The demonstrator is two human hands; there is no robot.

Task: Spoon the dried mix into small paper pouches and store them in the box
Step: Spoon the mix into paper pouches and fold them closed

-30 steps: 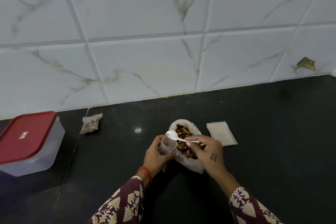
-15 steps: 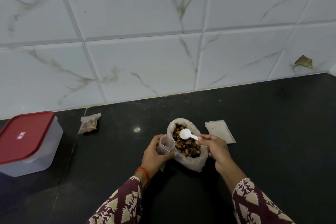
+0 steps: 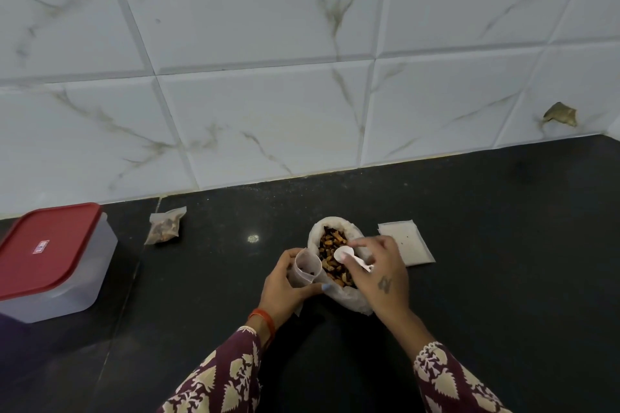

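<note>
Head view looks down on a black counter (image 3: 469,245) that meets a white marbled tile wall (image 3: 268,111). Both forearms reach in from the bottom edge in patterned maroon sleeves (image 3: 221,375), and the hands meet close together at the middle of the counter. The left hand (image 3: 285,285) is curled round a small paper pouch (image 3: 307,266), holding it upright with its mouth open; a few dark bits lie inside. The right hand (image 3: 382,273) is arched over an open bag of dried mix (image 3: 332,258), pinching the handle of a white spoon (image 3: 349,256) whose bowl sits just above the brown pieces, turned toward the pouch. Pouch and bag touch side by side.

Just right of the bag lies a flat stack of empty pouches (image 3: 407,241), partly tucked behind the right hand. To the left, well apart, a filled pouch (image 3: 166,226) lies near the wall edge. Farther left stands the box (image 3: 50,261), translucent with a red lid on it, near the frame's left edge. Open counter stretches between the box and the hands, and more to the right of the stack. A brownish scrap (image 3: 560,114) clings to the wall at far right.
</note>
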